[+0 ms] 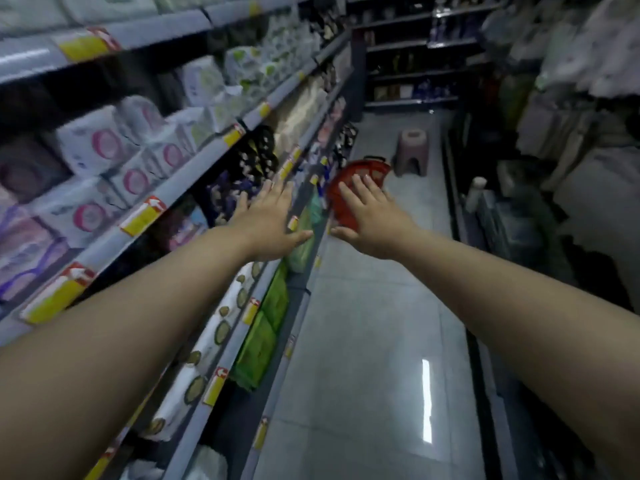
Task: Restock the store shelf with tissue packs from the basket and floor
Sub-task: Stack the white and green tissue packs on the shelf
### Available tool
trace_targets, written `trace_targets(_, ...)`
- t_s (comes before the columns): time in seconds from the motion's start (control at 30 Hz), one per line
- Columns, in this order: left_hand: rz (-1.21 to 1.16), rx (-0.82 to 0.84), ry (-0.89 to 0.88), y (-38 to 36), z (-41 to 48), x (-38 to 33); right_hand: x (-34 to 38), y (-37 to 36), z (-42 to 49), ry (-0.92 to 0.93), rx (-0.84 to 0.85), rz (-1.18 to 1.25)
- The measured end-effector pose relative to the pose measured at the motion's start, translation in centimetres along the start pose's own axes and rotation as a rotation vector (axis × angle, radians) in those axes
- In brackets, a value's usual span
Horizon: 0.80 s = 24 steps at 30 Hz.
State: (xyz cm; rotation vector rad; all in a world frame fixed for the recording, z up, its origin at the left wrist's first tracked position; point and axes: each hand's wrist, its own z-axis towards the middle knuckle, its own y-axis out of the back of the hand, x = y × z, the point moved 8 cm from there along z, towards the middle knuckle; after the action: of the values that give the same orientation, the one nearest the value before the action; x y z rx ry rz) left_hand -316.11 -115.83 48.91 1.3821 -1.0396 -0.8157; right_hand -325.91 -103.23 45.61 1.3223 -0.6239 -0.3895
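On the head camera, my left grip [266,220] and right grip [374,220] were both empty, fingers spread flat. The red basket [365,165] lay on the floor beyond my right grip, beside the shelf [194,168]; its contents were hidden. I judged a hasty reach might tip it, or clip my left grip on the shelf edge.

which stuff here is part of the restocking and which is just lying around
Job: red basket on the floor; shelf with its white packs; left hand and right hand, both open and empty.

Lying about: stool beyond the basket; white bottle by the right-hand racks.
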Motion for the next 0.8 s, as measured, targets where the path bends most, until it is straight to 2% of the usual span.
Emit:
trace_targets(0.2,0.068,0.149,-0.262,-10.7,5.9,-11.0,-11.4,-9.3,-8.4,-0.31,0.169,-0.005)
trace_targets(0.37,0.078,0.283,-0.492,-20.6,6.4,-20.6,-18.2,-17.4,-18.4,-0.622,0.287,0.052)
trace_targets(0.57,0.186,0.405,-0.773,-31.7,3.6,-29.9,-21.7,-26.5,-29.3,-0.893,0.338,0.129)
trace_targets(0.8,0.329,0.509,-1.028,-45.8,-1.0,-38.6,-22.1,-39.5,-43.6,-1.139,0.437,0.242)
